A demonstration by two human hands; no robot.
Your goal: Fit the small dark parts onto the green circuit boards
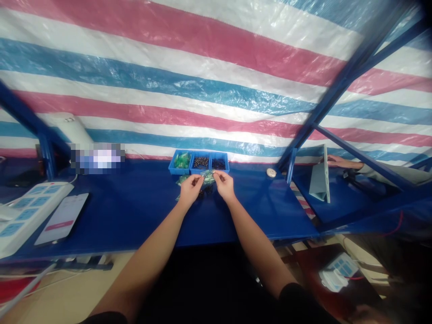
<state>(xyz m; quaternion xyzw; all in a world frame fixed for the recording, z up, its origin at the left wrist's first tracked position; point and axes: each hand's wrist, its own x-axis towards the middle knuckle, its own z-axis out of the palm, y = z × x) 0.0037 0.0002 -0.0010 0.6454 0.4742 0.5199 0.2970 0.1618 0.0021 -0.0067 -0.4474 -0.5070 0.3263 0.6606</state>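
Note:
My left hand and my right hand are closed in a pinch on either side of a small greenish clear plastic bag. The bag hangs between my fingertips, in front of three blue bins. Green bags like it fill the left bin. Small brown-and-black parts lie in the middle bin, and black parts in the right bin. Below my hands some dark pieces rest on the blue table, partly hidden. More greenish plastic shows beside my left hand.
To the left are a phone and a white power strip. A round whitish object sits near the right table post. Further right, a person's hand touches a propped-up tablet. Striped plastic sheeting hangs behind.

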